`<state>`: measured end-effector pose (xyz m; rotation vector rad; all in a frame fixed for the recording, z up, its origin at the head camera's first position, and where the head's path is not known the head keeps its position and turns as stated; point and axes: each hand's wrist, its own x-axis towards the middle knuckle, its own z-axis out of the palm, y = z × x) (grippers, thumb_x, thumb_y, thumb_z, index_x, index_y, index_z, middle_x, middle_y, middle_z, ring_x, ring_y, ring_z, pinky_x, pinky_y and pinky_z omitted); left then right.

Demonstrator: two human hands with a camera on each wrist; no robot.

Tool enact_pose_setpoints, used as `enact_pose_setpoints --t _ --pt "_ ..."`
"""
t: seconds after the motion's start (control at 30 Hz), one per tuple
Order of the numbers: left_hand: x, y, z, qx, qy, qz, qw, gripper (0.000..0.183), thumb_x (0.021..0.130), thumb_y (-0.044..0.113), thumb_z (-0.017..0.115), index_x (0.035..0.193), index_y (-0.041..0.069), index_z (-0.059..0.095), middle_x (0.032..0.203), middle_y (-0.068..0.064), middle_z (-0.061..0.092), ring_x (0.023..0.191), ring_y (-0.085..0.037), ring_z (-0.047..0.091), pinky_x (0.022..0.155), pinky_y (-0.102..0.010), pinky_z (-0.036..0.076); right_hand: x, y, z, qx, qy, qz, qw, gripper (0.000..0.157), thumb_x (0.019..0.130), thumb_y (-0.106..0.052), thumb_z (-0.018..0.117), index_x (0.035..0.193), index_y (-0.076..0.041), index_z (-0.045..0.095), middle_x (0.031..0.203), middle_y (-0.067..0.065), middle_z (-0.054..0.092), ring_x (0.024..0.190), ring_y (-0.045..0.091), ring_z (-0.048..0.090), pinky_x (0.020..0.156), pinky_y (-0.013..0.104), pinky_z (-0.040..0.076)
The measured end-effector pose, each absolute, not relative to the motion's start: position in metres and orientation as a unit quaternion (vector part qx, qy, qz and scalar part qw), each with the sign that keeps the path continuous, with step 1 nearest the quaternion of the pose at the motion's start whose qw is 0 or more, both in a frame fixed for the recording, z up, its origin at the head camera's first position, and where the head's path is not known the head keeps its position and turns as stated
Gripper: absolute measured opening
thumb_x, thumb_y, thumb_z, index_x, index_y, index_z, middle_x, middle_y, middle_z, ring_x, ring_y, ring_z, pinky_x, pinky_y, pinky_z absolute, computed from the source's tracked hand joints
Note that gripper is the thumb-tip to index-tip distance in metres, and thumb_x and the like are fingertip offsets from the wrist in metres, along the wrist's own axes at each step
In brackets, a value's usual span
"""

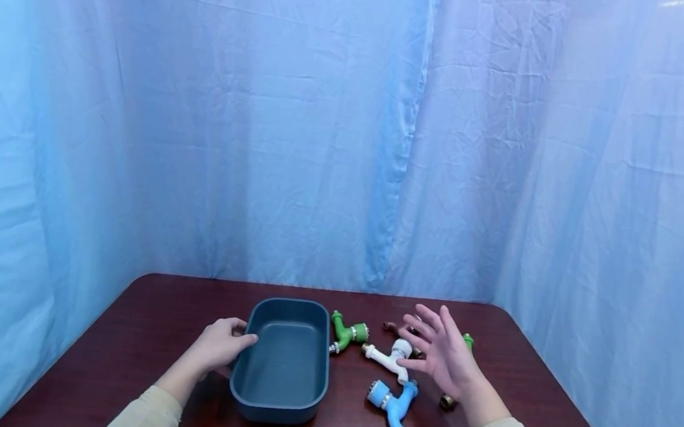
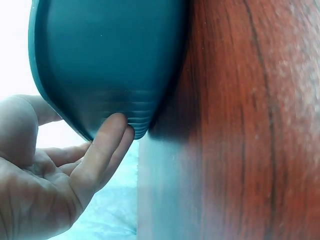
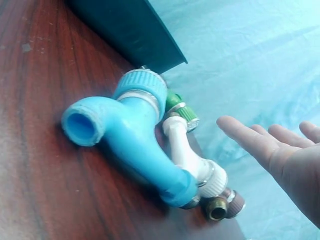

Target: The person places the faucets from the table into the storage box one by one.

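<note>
A dark blue-grey rectangular plastic container (image 1: 276, 410) with rounded corners stands on the table, its inside bare. My left hand (image 1: 219, 345) grips its left wall, thumb over the rim and fingers along the ribbed outer side (image 2: 135, 107). My right hand (image 1: 447, 355) hovers above several taps, fingers spread and holding nothing. Nearest to it are a white tap (image 1: 388, 361) and a light blue tap (image 3: 132, 130). A brown tap (image 3: 235, 202) lies behind the white one. Another tap with a green end (image 1: 468, 340) is mostly hidden behind the right hand.
A green tap (image 1: 348, 332) lies close beside the container's right wall. The dark red wooden table (image 1: 186, 295) has rounded far corners, and light blue cloth (image 1: 325, 136) hangs behind it and on both sides.
</note>
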<state>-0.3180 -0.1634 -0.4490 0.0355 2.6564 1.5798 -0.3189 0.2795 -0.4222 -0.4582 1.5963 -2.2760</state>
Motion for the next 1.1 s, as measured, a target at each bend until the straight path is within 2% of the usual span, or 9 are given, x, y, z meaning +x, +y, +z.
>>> enact_pose_setpoints --t 0.23,0.53,0.77,0.9,1.1 --pt "-0.316 -0.163 -0.444 0.008 0.852 0.523 0.011 0.052 0.097 0.024 0.066 0.137 -0.009 0.053 0.117 -0.022 0.065 0.095 -0.032 0.068 0.053 -0.045 0.06 -0.32 0.281 -0.407 -0.18 0.578 -0.782 0.15 0.076 0.106 -0.06 0.018 0.164 -0.015 -0.002 0.168 0.018 0.005 0.152 0.04 0.013 0.108 0.071 0.032" --pt "-0.314 -0.163 -0.438 0.008 0.853 0.522 0.007 0.052 0.098 0.021 0.065 0.14 -0.007 0.051 0.123 -0.025 0.063 0.097 -0.034 0.068 0.056 -0.046 0.061 -0.321 0.281 -0.385 -0.209 0.618 -0.746 0.13 0.074 0.108 -0.056 0.019 0.164 -0.012 -0.001 0.167 0.021 0.007 0.152 0.044 0.009 0.107 0.069 0.035" --pt "-0.313 -0.163 -0.437 0.003 0.848 0.53 0.0 0.053 0.097 0.019 0.065 0.14 -0.008 0.05 0.124 -0.025 0.063 0.096 -0.032 0.068 0.057 -0.047 0.061 -0.32 0.277 -0.373 -0.206 0.651 -0.723 0.111 0.072 0.11 -0.049 0.027 0.164 -0.008 0.003 0.166 0.024 0.01 0.151 0.047 0.011 0.105 0.069 0.037" --pt "-0.313 -0.162 -0.436 0.004 0.846 0.533 -0.003 0.053 0.095 0.016 0.063 0.141 -0.008 0.05 0.122 -0.024 0.064 0.094 -0.032 0.068 0.056 -0.047 0.061 -0.319 0.274 -0.37 -0.197 0.686 -0.694 0.097 0.07 0.11 -0.047 0.032 0.164 -0.01 0.008 0.166 0.023 0.016 0.15 0.045 0.018 0.102 0.064 0.044" --pt "-0.312 -0.16 -0.438 0.002 0.845 0.535 -0.009 0.053 0.092 0.013 0.061 0.14 -0.008 0.05 0.122 -0.026 0.063 0.094 -0.033 0.068 0.055 -0.047 0.06 -0.317 0.268 -0.37 -0.194 0.739 -0.642 0.065 0.068 0.109 -0.042 0.042 0.162 -0.009 0.018 0.161 0.025 0.027 0.146 0.047 0.026 0.101 0.065 0.045"
